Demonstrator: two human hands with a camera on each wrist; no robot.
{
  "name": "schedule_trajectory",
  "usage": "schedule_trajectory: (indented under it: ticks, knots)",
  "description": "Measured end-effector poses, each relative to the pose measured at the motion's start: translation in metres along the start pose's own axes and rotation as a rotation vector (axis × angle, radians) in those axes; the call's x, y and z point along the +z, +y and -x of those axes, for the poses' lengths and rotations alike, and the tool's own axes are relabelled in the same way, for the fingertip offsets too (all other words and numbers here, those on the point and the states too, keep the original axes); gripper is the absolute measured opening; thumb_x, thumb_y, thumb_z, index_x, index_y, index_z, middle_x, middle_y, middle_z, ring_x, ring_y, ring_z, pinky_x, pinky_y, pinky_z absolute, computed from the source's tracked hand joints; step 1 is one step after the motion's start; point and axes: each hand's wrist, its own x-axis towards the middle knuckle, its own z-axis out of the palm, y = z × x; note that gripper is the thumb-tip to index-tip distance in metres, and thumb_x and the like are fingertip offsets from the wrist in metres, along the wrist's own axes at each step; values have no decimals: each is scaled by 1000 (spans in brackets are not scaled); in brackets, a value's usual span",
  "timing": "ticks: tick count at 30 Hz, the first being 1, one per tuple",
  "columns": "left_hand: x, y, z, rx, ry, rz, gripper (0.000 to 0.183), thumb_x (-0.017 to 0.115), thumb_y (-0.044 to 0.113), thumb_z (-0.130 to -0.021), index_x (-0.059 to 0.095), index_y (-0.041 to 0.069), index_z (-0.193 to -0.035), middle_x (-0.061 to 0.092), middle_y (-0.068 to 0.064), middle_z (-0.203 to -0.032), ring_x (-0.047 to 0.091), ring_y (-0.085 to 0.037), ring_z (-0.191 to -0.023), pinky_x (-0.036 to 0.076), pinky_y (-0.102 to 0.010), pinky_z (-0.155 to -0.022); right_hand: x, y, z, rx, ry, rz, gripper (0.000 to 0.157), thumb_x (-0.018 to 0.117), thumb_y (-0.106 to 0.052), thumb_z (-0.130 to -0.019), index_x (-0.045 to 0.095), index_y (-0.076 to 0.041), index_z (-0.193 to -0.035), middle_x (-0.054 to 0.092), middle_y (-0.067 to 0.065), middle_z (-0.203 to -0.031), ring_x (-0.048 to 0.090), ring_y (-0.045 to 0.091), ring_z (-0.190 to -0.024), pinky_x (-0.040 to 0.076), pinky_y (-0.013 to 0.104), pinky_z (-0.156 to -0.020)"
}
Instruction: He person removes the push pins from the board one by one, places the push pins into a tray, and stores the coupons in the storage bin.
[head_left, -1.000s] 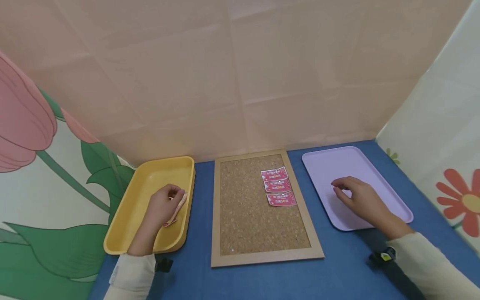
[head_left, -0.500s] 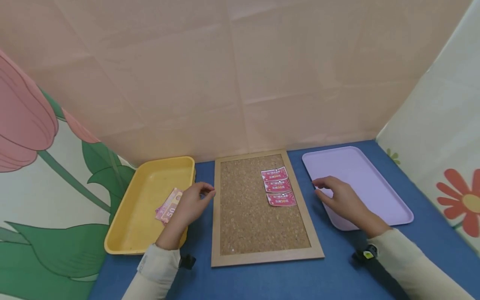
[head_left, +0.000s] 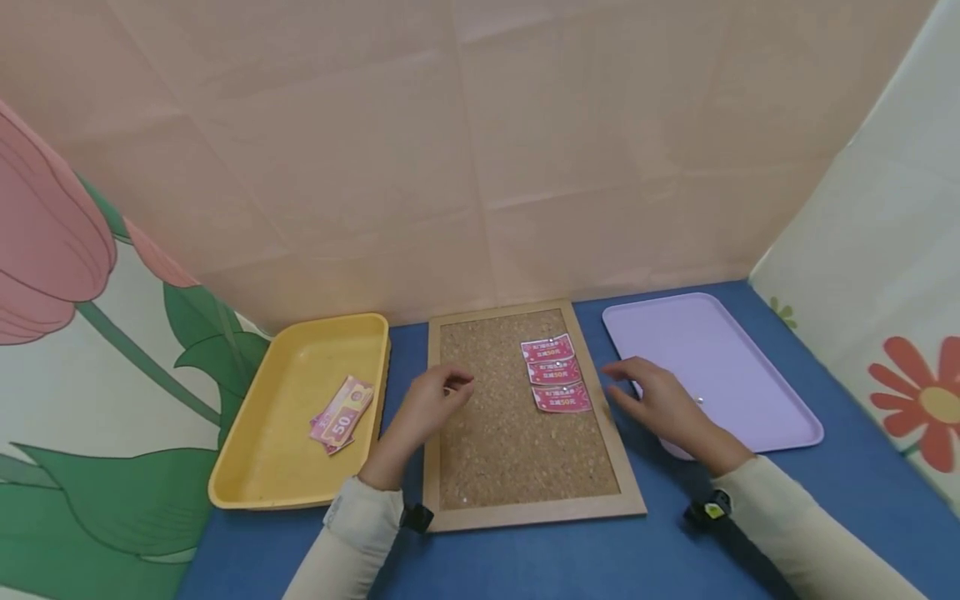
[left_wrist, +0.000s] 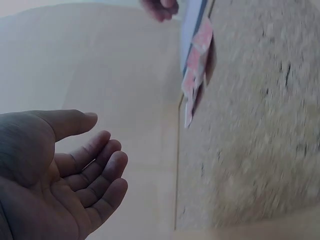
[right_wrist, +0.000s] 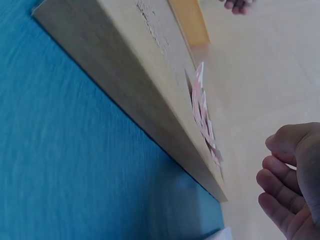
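My left hand [head_left: 431,404] hovers over the left side of a cork board [head_left: 525,467] with a wooden frame. Its fingers are loosely bent and hold nothing, as the left wrist view shows of the hand [left_wrist: 75,175]. Three pink coupons [head_left: 562,398] are pinned in a column on the board's right half; their lower edges curl up in the wrist views. Between the board and a purple tray [head_left: 738,367] is my right hand [head_left: 660,404], thumb and fingers relaxed around nothing. A small shiny thing [head_left: 699,400] lies on that tray, beside the hand.
At the left stands a yellow tray [head_left: 255,458] with a few pink paper slips [head_left: 345,414] marked 50, overlapping each other. A blue cloth [head_left: 517,567] covers the table. Behind rises a beige backdrop [head_left: 480,167], with flower-printed sheets at both sides.
My left hand has let go of the paper slips in the yellow tray and moved right over the board. The right hand has shifted left from above the purple tray towards the board.
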Motion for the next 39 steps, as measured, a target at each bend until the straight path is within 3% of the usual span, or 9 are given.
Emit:
schedule_trajectory:
  ticks: [12,21,33,39]
  knots:
    - [43,6,-17,-44,-130,43,30,61,32,-97,66,11,-117,60,2,-102,58,-12,-92,51,-30,-76,9,-9,-5,1,-21,-24,33,75,-15,-86,65,-8,-117,65,6,-107,62,25,-99,51,47,-81]
    - [66,8,-29,-65,-170,-8,27,60,32,-97,67,13,-114,62,6,-92,58,-10,-82,49,-28,-69,19,-13,-12,2,-67,-35,35,73,-18,-88,65,-6,-120,64,7,-110,61,25,-101,50,47,-83]
    - [78,15,-41,-134,-242,33,27,59,36,-97,69,14,-108,63,5,-88,59,-13,-77,50,-30,-64,27,-12,-19,8,-84,-86,34,74,-13,-86,65,-5,-118,64,6,-110,63,26,-101,52,45,-83]
    - [85,11,-46,-165,-262,25,23,60,36,-97,71,16,-102,62,5,-85,58,-14,-77,49,-30,-65,30,-18,-24,81,-144,-77,33,73,-17,-88,65,-7,-119,64,7,-112,63,26,-103,53,44,-83]
